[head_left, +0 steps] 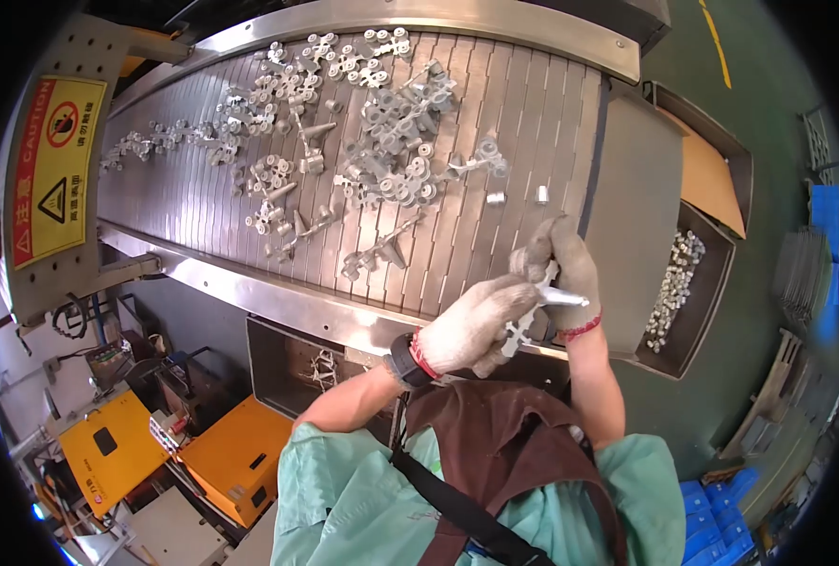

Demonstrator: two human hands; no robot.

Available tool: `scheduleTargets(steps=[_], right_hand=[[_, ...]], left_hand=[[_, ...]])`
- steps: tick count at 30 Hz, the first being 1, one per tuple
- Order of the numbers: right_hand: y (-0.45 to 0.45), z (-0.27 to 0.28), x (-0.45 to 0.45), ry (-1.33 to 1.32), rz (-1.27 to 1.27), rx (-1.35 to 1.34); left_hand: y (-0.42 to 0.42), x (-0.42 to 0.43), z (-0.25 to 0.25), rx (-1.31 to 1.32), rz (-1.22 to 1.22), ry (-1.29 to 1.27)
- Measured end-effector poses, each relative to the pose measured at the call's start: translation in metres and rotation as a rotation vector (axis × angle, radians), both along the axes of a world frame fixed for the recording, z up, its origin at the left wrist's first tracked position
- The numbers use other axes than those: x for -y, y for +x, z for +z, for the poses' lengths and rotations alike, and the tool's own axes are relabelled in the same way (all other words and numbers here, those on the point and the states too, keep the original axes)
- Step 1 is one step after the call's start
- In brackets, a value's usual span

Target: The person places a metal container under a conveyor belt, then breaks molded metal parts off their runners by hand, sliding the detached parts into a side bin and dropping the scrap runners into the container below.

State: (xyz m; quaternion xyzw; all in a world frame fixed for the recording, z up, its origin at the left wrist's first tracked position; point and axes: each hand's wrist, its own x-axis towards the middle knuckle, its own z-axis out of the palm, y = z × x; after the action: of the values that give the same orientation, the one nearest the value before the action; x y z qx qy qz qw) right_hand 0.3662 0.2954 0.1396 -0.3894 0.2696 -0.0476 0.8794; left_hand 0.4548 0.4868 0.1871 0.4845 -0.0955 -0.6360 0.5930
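Both my hands wear pale work gloves and meet over the near edge of the slatted metal conveyor [476, 104]. My left hand [476, 325], with a black band at the wrist, is closed on a silvery cast metal part [520, 332]. Against the same part, my right hand [563, 259] is closed around its upper end, and a pointed prong [565, 298] sticks out between the hands. Two small metal cylinders [542, 194] lie on the conveyor just beyond my right hand. Farther left are piles of similar castings [401, 123] and a single long casting [382, 250].
A bin of small metal pieces [719, 302] stands at the right, beside a box with cardboard [707, 174]. Below the conveyor's near rail [278, 302] is a dark bin [278, 368]. A caution sign [59, 170] is at left, above orange machine covers [231, 457].
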Motion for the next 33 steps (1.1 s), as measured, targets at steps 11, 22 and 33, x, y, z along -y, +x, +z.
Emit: scheduleTargets(steps=[11,22,33], right_hand=[[0.023,0.023,-0.006,-0.424,-0.045,-0.316],[0.096,-0.007,0.016,-1.392,0.0,-0.39],[0.107,-0.011,0.001,-0.782,0.25,-0.36]], left_hand=[[0.06,-0.013,0.004,0.893,0.014,0.257],[0.028,-0.083,-0.003,0.19,0.538,0.363],[-0.059,-0.284,-0.033,0.222,1.402,0.812]])
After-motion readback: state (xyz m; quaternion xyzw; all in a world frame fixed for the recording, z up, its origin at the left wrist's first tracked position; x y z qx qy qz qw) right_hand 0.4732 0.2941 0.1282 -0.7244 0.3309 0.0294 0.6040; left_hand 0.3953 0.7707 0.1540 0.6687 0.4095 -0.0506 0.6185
